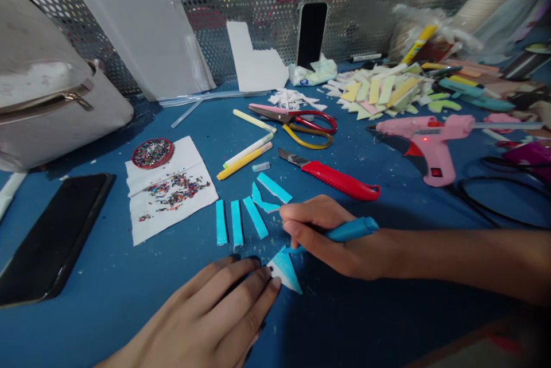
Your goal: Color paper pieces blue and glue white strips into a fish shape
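My right hand [327, 233] is closed around a blue marker [350, 230], its tip on a small triangular white piece [284, 271] partly coloured blue. At the left edge of that piece lie the fingertips of my left hand [224, 299], pressing it to the blue table; the fingers are stretched out, and the thumb is mostly hidden. Just beyond the hands are several blue strips [237, 223] and an angular blue piece [262, 200]. A red box cutter [340, 179] with its blade out rests behind my right hand.
Scissors [297, 121] and yellow markers [245, 160] lie mid-table. A pink glue gun [430, 138] with a lit red light stands right, its black cable nearby. Left are a paper with coloured bits [189, 155], a dark phone [55, 236] and a bag [51, 81]. Cut scraps [383, 89] pile behind.
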`<state>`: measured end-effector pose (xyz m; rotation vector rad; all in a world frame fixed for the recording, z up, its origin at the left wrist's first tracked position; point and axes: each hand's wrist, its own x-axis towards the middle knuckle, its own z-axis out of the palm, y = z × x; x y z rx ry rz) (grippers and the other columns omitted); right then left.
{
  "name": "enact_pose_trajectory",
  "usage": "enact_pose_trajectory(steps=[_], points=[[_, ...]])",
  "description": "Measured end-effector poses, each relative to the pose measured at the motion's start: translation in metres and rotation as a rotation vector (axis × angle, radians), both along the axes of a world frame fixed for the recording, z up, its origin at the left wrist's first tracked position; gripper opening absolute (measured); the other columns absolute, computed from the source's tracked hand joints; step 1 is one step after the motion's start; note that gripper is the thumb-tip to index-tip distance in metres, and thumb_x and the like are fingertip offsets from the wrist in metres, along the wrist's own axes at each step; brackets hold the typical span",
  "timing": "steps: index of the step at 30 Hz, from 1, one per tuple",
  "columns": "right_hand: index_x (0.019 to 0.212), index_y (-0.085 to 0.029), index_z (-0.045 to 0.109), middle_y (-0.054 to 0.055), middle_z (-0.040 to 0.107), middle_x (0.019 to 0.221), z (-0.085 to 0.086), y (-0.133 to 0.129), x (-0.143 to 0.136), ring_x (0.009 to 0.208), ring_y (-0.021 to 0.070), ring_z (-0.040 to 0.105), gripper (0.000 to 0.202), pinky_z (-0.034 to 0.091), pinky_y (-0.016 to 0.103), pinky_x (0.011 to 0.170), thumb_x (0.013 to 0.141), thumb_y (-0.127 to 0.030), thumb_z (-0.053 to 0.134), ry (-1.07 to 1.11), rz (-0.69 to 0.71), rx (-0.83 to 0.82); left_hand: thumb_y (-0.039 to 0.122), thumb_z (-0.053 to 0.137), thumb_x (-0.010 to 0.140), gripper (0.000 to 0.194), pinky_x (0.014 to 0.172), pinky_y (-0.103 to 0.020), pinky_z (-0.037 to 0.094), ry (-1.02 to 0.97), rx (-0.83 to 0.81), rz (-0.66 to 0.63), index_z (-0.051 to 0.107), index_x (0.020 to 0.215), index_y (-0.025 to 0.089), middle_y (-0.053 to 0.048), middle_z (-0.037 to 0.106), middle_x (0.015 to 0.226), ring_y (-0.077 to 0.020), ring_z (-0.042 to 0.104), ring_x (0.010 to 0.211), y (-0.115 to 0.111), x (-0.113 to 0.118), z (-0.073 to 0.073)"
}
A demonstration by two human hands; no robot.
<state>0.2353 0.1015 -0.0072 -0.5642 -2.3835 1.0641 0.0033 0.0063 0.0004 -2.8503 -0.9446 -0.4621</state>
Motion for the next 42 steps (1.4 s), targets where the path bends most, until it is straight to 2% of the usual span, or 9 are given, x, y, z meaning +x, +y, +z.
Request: enact_pose_trajectory(steps=[5,17,28,35,42], points=[[0.076,-0.020,0.042,-0.002,0.047,0.064,-0.0001,-0.0001,0.0005,0.057,0.0105,0.044,0.029,0.035,0.024,0.054,0.102,-0.030,0.036,0.011,-0.037,-0.013,0.020,0.034,0.104,0.035,0.096,-0.024,0.050,-0.019,0.016,0.006,0.063,0.124,0.020,0.003,0.070,0.114,-0.0155,0.063,0.108,-0.0018,0.0013,-0.0006],[0.077,-0.020,0.045,-0.003,0.046,0.063,-0.0005,-0.0002,0.0011,0.058,0.0107,0.045,0.030,0.037,0.023,0.055,0.103,-0.033,0.036,-0.004,-0.062,0.006,0.022,0.033,0.105,0.036,0.092,-0.025,0.052,-0.008,0.008,0.001,0.062,0.126,0.022,0.004,0.070,0.115,-0.0163,0.063,0.107,0.0006,0.0002,0.0013],[0.070,-0.018,0.044,-0.003,0.047,0.062,0.0015,-0.0007,-0.0003,0.057,0.0084,0.043,0.036,0.033,0.023,0.053,0.103,-0.030,0.036,0.042,-0.041,-0.109,0.021,0.034,0.104,0.035,0.093,-0.026,0.051,0.000,0.021,0.005,0.062,0.126,0.021,0.003,0.069,0.116,-0.0172,0.062,0.109,-0.0018,-0.0003,-0.0018],[0.069,-0.017,0.046,-0.002,0.049,0.062,0.0015,-0.0002,-0.0003,0.057,0.0082,0.044,0.038,0.032,0.024,0.053,0.103,-0.030,0.036,0.030,-0.036,-0.101,0.022,0.034,0.104,0.035,0.093,-0.026,0.051,0.013,0.011,-0.012,0.061,0.127,0.020,0.003,0.069,0.117,-0.0174,0.062,0.109,-0.0016,0.0015,-0.0037],[0.072,-0.018,0.043,-0.002,0.049,0.064,-0.0003,-0.0011,0.0001,0.058,0.0085,0.046,0.033,0.034,0.023,0.054,0.103,-0.029,0.037,0.068,-0.041,-0.093,0.021,0.035,0.104,0.035,0.094,-0.025,0.051,-0.010,0.017,0.003,0.063,0.125,0.020,0.003,0.070,0.114,-0.0164,0.062,0.108,-0.0012,0.0001,-0.0026]])
